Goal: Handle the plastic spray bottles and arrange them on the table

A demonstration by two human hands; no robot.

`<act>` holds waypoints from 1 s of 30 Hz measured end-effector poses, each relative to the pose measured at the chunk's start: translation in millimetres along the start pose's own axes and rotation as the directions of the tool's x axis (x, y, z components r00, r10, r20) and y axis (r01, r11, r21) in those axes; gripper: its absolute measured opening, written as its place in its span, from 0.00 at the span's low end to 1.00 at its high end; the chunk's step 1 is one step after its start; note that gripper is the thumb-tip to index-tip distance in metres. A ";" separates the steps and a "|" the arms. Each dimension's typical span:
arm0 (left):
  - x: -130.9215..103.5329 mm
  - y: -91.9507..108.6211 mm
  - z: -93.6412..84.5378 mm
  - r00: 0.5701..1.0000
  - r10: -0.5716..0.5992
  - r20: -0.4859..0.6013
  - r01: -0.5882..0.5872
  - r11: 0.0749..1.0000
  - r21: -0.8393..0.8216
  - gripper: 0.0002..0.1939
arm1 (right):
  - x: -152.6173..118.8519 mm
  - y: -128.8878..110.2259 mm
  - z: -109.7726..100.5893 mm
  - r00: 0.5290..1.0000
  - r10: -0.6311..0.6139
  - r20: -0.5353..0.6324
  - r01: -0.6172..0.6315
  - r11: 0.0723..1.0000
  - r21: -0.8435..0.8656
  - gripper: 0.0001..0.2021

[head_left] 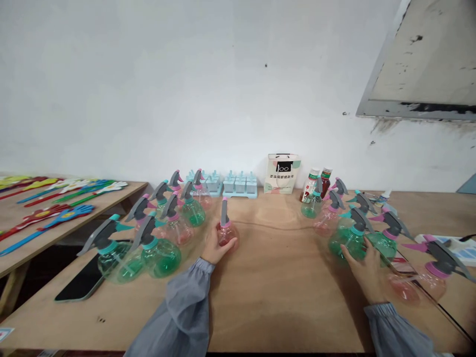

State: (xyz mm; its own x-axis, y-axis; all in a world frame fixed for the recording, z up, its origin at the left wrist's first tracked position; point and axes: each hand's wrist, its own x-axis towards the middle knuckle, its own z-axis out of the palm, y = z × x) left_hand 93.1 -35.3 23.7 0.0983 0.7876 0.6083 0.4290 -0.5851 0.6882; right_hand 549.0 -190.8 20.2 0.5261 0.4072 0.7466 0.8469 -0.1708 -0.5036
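My left hand [218, 244] is wrapped round a pink spray bottle [229, 235] that stands upright near the table's middle. My right hand [366, 265] is at the right group, with thumb and fingers apart against a green spray bottle [345, 240]; whether it grips the bottle is unclear. Another green bottle [386, 243] and a pink bottle [433, 280] stand beyond and right of that hand. On the left, several green and pink bottles stand in rows, among them a green one [161, 258] in front and a pink one [179, 230] behind it.
A black phone [80, 280] lies at the left. Light blue moulds [240, 185], a paper bag [281, 174] and a red-capped bottle [325, 182] stand by the wall. A side table [111, 193] holds colourful hand-shaped items [72, 213]. A white power strip [463, 253] lies at the right.
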 end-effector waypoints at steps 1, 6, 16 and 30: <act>-0.1 0.0 0.2 1.000 -0.005 -0.001 0.005 1.000 0.002 0.37 | 0.3 -0.2 1.3 1.000 0.006 -0.005 -0.006 1.000 0.006 0.49; 0.0 1.8 -0.7 1.000 -0.008 0.007 0.009 1.000 -0.002 0.37 | -0.7 1.8 3.3 1.000 0.012 -0.004 -0.012 1.000 0.026 0.52; -0.9 -0.3 0.7 0.999 -0.040 0.006 0.040 0.999 -0.015 0.38 | -2.3 -1.1 0.6 1.000 0.028 -0.003 -0.028 1.000 0.013 0.51; -3.5 4.5 2.0 0.998 -0.024 0.050 0.027 0.998 -0.049 0.37 | -16.5 -24.8 -14.0 0.968 -0.027 -0.249 0.037 0.999 0.036 0.40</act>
State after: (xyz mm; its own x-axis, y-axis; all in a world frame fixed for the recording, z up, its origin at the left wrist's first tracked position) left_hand 96.4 -40.3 23.8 0.1324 0.8100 0.5712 0.3866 -0.5729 0.7227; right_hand 520.5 -205.8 26.4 0.5061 0.1753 0.8445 0.8623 -0.1233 -0.4912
